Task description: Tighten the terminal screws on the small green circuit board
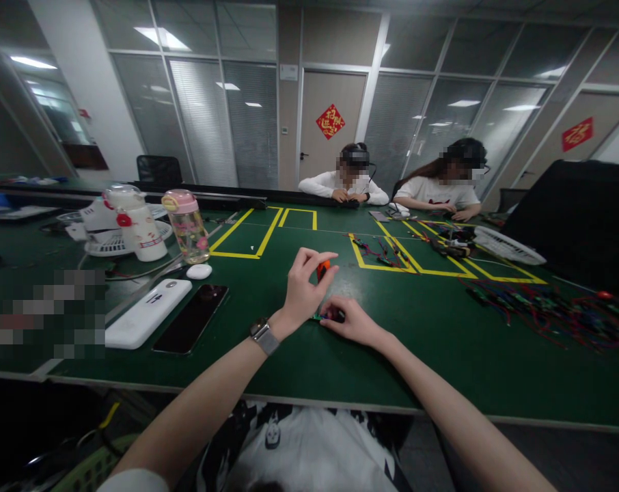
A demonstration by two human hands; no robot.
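Pinching a small, light orange plastic part point(323, 268), the left hand point(302, 290) is lifting; right hand point(351, 321) is pressing a stiff little component point(326, 316) against the desk point(299, 362).

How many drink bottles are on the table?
2: a white bottle with red trim and a clear pink-lidded bottle, side by side at the table's far left. Others may hide behind them.

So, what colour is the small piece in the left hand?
Orange piece, pinched in the left hand; head view.
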